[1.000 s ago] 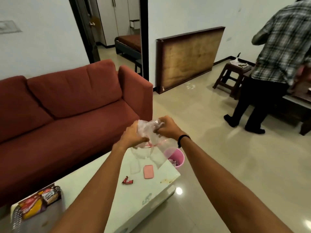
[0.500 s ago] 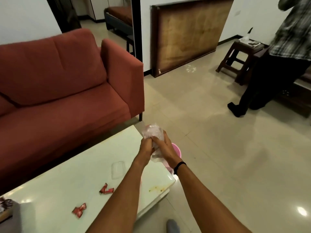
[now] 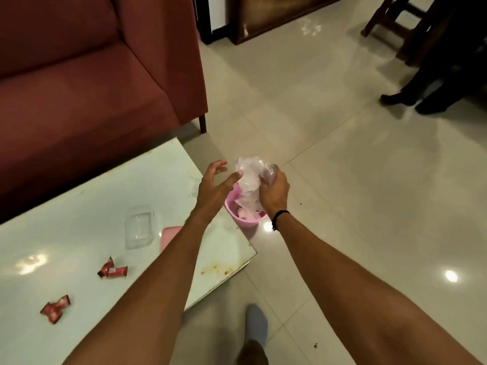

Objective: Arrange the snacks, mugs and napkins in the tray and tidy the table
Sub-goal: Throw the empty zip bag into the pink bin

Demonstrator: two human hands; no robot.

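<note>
- My right hand [image 3: 272,192] has its grip clenched around a crumpled clear plastic bag [image 3: 249,180], held just above the pink bin [image 3: 243,219] on the floor beside the bench [image 3: 79,219].
- My left hand [image 3: 214,185] is released, fingers spread, one fingertip touching the bag.
- Two red wrappers [image 3: 113,270] [image 3: 55,308], a clear plastic lid [image 3: 139,229] and a pink card [image 3: 168,237] lie on the bench.

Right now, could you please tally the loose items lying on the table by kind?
Red snack wrappers: 2
Clear plastic containers: 1
Pink flat items: 1, partly hidden by the left forearm
Total: 4
</note>
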